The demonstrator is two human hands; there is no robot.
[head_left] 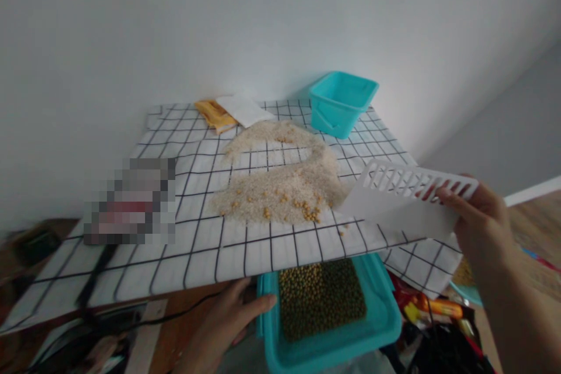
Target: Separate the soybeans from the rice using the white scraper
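My right hand grips a white slotted plastic scraper at its right end; its flat edge rests on the checked tablecloth beside a pile of rice mixed with yellow beans. Below the table's front edge, my left hand holds the left rim of a teal tray that carries a layer of yellow and green beans. The thumb lies along the tray's rim.
An empty teal tub stands tilted at the back right of the table. A yellow cloth and a white packet lie at the back. A blurred-out item sits left. Cables and packages lie below.
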